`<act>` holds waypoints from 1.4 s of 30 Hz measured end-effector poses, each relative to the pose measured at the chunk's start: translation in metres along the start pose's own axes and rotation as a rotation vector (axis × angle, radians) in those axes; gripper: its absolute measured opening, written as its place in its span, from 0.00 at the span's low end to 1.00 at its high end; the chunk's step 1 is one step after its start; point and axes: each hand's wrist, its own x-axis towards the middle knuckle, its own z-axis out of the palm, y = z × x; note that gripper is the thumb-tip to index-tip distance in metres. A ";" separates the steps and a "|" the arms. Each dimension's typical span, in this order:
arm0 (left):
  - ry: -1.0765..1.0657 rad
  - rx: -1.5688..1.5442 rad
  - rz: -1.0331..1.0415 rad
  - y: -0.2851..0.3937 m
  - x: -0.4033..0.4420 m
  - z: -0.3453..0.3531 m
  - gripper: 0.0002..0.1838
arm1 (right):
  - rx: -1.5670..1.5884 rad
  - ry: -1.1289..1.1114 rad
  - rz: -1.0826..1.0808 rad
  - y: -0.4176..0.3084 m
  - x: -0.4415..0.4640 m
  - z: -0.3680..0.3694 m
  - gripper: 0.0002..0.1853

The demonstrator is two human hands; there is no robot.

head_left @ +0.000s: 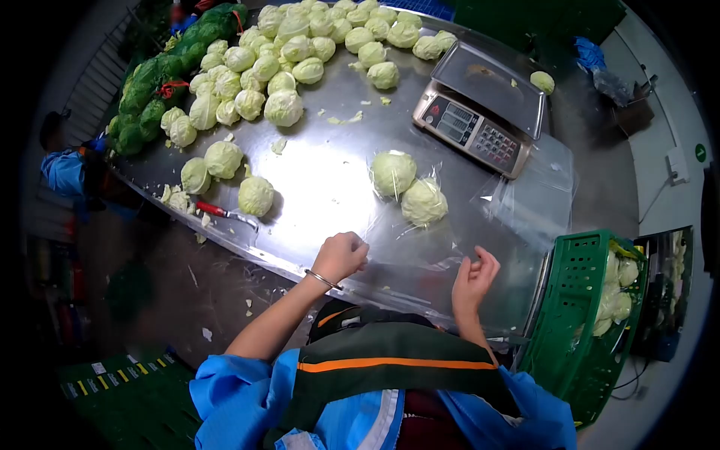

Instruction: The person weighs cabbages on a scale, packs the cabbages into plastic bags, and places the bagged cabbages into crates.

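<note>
Two cabbages, one (393, 173) behind the other (424, 201), lie in clear plastic film on the metal table (322, 180). My left hand (341, 256), with a bangle at the wrist, is just in front and to the left of them, its fingers curled together; what they pinch, if anything, is too small to make out. To the right, my right hand (475, 279) is raised at the table's front edge with its fingers apart, near the loose edge of the film. A red-handled knife (213, 209) rests at the left beside three loose cabbages, among them one (256, 196) nearest my left hand.
A weighing scale (480, 112) stands at the back right, beside clear plastic bags (534, 196). Many cabbages (264, 67) cover the back left, next to green net sacks (142, 94). A green crate (562, 300) holding cabbages is at the right. A person (66, 171) is at the far left.
</note>
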 end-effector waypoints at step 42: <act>-0.066 -0.199 0.303 -0.117 0.002 0.083 0.17 | -0.978 -1.598 0.124 -0.009 -0.044 -0.142 0.09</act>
